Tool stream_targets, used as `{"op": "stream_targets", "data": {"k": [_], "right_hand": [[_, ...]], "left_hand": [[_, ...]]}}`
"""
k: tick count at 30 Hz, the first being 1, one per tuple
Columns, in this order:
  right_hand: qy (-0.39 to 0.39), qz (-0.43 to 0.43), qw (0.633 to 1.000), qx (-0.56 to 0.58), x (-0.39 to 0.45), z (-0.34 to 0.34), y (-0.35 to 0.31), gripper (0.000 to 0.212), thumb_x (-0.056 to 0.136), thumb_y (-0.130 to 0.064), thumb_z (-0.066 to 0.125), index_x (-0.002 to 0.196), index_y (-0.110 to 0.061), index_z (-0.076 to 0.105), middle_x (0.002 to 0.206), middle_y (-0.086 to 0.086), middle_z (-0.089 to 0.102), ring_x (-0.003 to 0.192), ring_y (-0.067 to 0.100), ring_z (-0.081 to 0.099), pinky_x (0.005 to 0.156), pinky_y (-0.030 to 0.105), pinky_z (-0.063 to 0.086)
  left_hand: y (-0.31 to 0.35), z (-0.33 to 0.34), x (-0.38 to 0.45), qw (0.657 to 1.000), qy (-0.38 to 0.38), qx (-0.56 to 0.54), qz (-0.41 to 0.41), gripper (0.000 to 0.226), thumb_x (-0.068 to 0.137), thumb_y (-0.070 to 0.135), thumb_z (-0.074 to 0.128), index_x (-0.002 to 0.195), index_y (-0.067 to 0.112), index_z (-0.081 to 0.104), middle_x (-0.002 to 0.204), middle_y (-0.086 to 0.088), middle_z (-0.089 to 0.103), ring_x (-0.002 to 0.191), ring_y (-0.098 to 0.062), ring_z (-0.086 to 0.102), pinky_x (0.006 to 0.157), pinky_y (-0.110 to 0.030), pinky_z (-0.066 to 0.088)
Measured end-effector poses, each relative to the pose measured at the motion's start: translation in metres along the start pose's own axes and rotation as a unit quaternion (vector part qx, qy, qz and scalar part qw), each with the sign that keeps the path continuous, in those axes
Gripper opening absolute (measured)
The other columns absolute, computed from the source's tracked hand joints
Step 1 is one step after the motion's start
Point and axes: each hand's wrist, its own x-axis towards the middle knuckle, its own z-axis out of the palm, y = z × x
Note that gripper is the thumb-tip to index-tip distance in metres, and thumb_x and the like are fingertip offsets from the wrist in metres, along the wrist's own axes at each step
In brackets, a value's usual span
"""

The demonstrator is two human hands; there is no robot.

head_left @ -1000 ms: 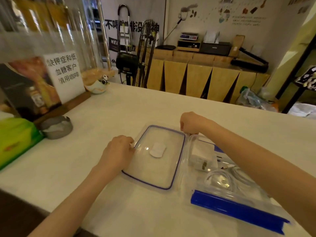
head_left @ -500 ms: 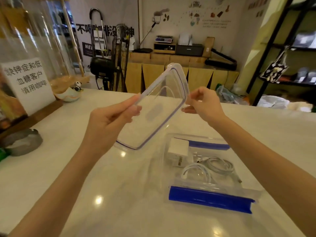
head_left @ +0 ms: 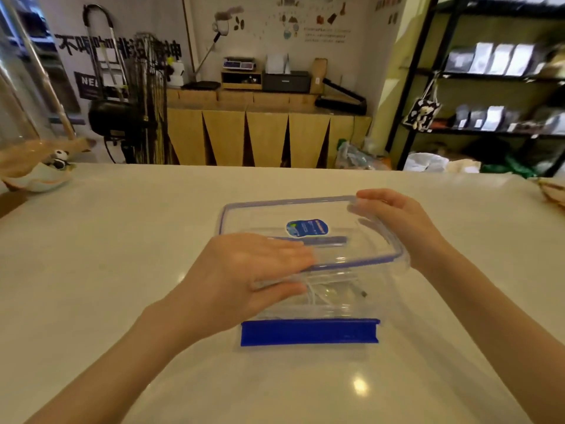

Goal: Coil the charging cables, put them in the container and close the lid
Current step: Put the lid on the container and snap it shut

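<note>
A clear lid [head_left: 360, 215] with a blue seal rim and a blue sticker hovers slightly tilted over the clear container [head_left: 345, 307] on the white table. My left hand [head_left: 241, 276] holds the lid's left edge, fingers flat on top and thumb underneath. My right hand [head_left: 397, 221] grips the lid's right edge near the far corner. Through the plastic I see a coiled white charging cable [head_left: 324, 292] inside the container. The container's blue latch flap [head_left: 308, 332] lies open toward me. The charger block is hidden.
A pale bowl with a small panda figure [head_left: 39, 179] stands at the table's far left. A tan object [head_left: 555, 191] pokes in at the right edge. Beyond the table's far edge are a wooden counter and black shelves.
The lid lay flat on the table left of the container. Both hands lifted it, turned it over and brought it right, over the container.
</note>
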Motion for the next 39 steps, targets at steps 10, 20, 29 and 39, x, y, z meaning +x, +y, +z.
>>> {"op": "stream_targets", "data": {"k": [10, 20, 29, 39], "right_hand": [[0.022, -0.014, 1.000, 0.005, -0.023, -0.008, 0.033, 0.023, 0.085, -0.012, 0.059, 0.108, -0.008, 0.061, 0.084, -0.008, 0.064, 0.059, -0.011, 0.063, 0.047, 0.008, 0.048], [0.015, -0.015, 1.000, 0.013, -0.022, 0.000, 0.039, 0.024, 0.085, -0.014, 0.061, 0.108, -0.012, 0.061, 0.091, -0.008, 0.065, 0.065, -0.007, 0.065, 0.048, 0.009, 0.049], [0.026, -0.053, 0.990, -0.127, -0.024, -0.002, 0.037, 0.020, 0.089, -0.023, 0.053, 0.109, -0.021, 0.059, 0.112, -0.005, 0.059, 0.097, 0.009, 0.059, 0.071, 0.018, 0.050], [-0.118, -0.422, 0.817, -0.375, -0.090, 0.006, 0.038, 0.049, 0.076, -0.049, 0.061, 0.109, -0.014, 0.064, 0.118, -0.001, 0.065, 0.110, 0.011, 0.057, 0.092, 0.030, 0.044]], "left_hand": [[0.000, 0.027, -0.012, 0.995, -0.015, -0.091, -0.033, 0.033, 0.075, 0.034, 0.064, 0.103, 0.018, 0.068, 0.107, 0.008, 0.068, 0.105, 0.001, 0.060, 0.090, -0.023, 0.049], [0.001, 0.030, -0.026, 0.995, 0.015, -0.079, -0.062, 0.035, 0.076, 0.033, 0.063, 0.104, 0.013, 0.068, 0.107, 0.006, 0.068, 0.107, -0.001, 0.059, 0.092, -0.022, 0.048], [0.003, 0.033, -0.031, 0.996, 0.015, -0.059, -0.067, 0.037, 0.078, 0.035, 0.061, 0.109, 0.015, 0.065, 0.111, 0.010, 0.064, 0.108, 0.000, 0.057, 0.093, -0.020, 0.047], [-0.001, 0.029, -0.033, 0.996, 0.003, -0.052, -0.075, 0.041, 0.079, 0.038, 0.059, 0.112, 0.015, 0.063, 0.115, 0.007, 0.063, 0.112, -0.001, 0.055, 0.097, -0.020, 0.044]]}}
